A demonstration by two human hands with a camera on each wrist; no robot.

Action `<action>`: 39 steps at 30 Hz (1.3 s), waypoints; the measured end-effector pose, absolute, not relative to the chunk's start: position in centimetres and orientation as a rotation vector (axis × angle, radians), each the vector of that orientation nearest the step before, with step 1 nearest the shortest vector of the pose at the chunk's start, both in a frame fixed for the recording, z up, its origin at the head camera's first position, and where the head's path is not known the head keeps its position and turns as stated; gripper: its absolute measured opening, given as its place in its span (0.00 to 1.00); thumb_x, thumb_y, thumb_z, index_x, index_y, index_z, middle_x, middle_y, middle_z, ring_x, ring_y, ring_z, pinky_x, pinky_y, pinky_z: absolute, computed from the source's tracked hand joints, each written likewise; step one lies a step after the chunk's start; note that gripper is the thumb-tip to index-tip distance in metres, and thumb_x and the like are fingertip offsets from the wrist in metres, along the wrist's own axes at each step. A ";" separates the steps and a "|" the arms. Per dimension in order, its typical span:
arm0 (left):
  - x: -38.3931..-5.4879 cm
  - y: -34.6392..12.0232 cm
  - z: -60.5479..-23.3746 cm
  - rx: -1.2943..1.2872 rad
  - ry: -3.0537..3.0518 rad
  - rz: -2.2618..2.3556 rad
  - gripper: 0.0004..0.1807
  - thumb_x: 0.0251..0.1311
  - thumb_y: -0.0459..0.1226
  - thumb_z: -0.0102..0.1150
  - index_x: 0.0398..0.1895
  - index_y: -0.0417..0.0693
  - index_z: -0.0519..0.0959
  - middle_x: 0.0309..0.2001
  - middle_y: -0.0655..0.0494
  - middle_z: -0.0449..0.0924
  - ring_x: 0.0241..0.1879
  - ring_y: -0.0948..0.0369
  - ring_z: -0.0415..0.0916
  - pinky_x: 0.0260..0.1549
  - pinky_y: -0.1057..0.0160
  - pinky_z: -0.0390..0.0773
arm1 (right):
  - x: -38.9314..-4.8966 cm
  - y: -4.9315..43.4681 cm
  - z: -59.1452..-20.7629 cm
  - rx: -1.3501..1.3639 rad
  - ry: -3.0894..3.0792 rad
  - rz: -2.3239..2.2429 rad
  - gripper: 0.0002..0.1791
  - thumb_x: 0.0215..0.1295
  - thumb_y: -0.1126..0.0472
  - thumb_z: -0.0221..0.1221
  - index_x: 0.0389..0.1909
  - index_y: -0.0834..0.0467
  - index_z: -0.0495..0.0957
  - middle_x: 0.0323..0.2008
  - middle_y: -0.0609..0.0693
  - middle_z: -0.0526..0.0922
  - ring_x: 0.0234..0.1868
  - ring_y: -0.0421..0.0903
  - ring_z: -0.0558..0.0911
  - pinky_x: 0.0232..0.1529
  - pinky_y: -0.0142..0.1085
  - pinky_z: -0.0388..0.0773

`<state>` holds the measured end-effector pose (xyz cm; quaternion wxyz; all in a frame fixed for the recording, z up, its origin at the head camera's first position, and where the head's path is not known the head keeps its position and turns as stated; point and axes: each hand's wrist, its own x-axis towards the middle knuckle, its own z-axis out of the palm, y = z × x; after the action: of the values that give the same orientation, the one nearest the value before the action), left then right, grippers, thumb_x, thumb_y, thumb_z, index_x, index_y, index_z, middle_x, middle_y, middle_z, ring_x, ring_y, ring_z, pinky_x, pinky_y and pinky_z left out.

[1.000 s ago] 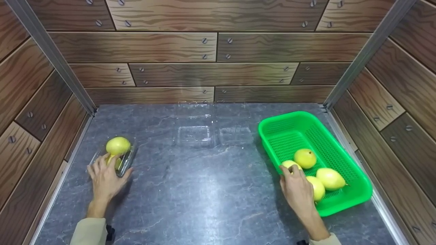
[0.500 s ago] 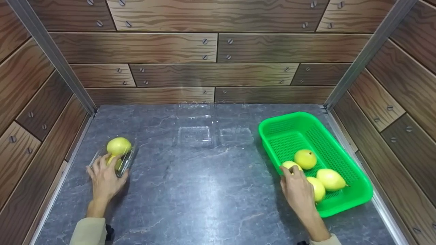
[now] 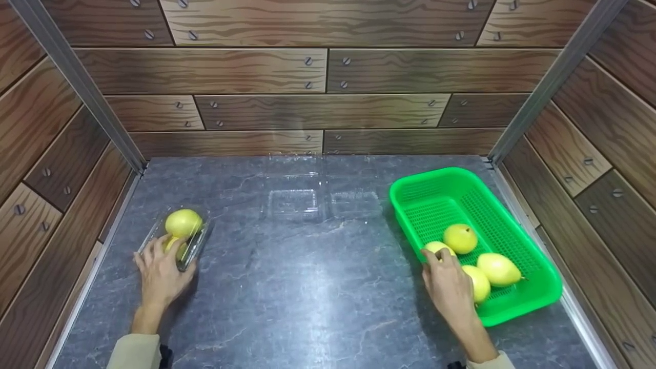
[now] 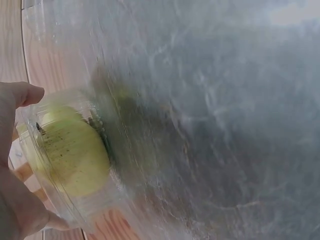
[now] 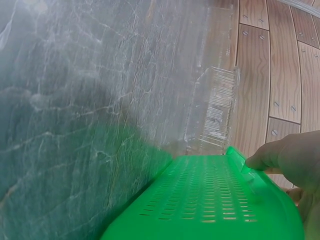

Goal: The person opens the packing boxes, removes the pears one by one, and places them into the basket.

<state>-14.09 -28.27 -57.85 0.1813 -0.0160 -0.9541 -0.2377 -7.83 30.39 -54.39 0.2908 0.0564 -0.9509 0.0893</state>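
Observation:
On the left, my left hand (image 3: 163, 274) grips the near end of a clear plastic box (image 3: 197, 248), thumb on one side and fingers across the other. Inside the box lie yellow pears (image 3: 183, 223); the hand partly covers one. The left wrist view shows a speckled pear (image 4: 75, 157) through the clear wall. Over on the right, my right hand (image 3: 447, 282) holds the left rim of a green plastic basket (image 3: 533, 266), its thumb (image 5: 265, 156) against the rim. A pear (image 3: 438, 248) lies by those fingertips, partly hidden. Several pears (image 3: 497, 269) sit in the basket's near half.
Clear plastic containers (image 3: 293, 201) stand at the back middle of the grey marbled table (image 3: 307, 287), hard to make out. Wood-patterned walls (image 3: 246, 72) with metal corner posts (image 3: 558, 77) close off the back and both sides.
My left thumb has closed in against the clear box. The box with its pears has shifted slightly right and nearer. My right hand and the basket stay in place.

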 end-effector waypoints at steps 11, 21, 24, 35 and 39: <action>-13.0 -26.9 -58.0 -0.114 -2.647 -0.678 0.32 0.51 0.35 0.74 0.64 0.46 0.80 0.68 0.31 0.70 0.72 0.27 0.59 0.69 0.10 0.42 | -7.8 30.5 -54.5 0.174 -2.488 0.234 0.20 0.54 0.70 0.75 0.49 0.58 0.86 0.35 0.60 0.81 0.32 0.60 0.82 0.20 0.52 0.81; -12.4 -25.7 -58.0 -0.147 -2.664 -0.693 0.33 0.51 0.35 0.75 0.65 0.49 0.80 0.69 0.32 0.69 0.72 0.29 0.58 0.70 0.11 0.42 | -7.8 30.5 -54.6 0.179 -2.495 0.237 0.20 0.54 0.70 0.76 0.49 0.58 0.86 0.36 0.61 0.81 0.31 0.59 0.81 0.19 0.52 0.81; -12.1 -25.3 -58.1 -0.162 -2.652 -0.682 0.34 0.50 0.35 0.75 0.65 0.50 0.80 0.69 0.32 0.70 0.72 0.28 0.59 0.70 0.11 0.42 | -7.8 30.5 -54.6 0.176 -2.493 0.238 0.20 0.54 0.70 0.75 0.49 0.58 0.86 0.36 0.61 0.81 0.31 0.59 0.81 0.19 0.52 0.81; -11.1 -24.0 -58.2 -0.210 -2.621 -0.667 0.33 0.48 0.35 0.77 0.62 0.50 0.82 0.67 0.32 0.73 0.71 0.27 0.61 0.69 0.11 0.46 | -7.8 30.4 -54.3 0.162 -2.512 0.256 0.20 0.54 0.71 0.75 0.49 0.58 0.86 0.36 0.60 0.81 0.32 0.60 0.82 0.20 0.53 0.81; -10.8 -23.5 -58.3 -0.236 -2.595 -0.649 0.32 0.47 0.35 0.77 0.61 0.50 0.83 0.65 0.33 0.74 0.70 0.28 0.63 0.68 0.11 0.48 | -7.7 30.3 -54.3 0.143 -2.525 0.265 0.20 0.55 0.70 0.75 0.49 0.57 0.86 0.37 0.60 0.81 0.32 0.60 0.82 0.20 0.53 0.81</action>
<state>-10.83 -23.54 -58.28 0.2262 -0.0855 -0.9413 -0.2355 -7.70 30.31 -54.28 0.2948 0.0538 -0.9488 0.0996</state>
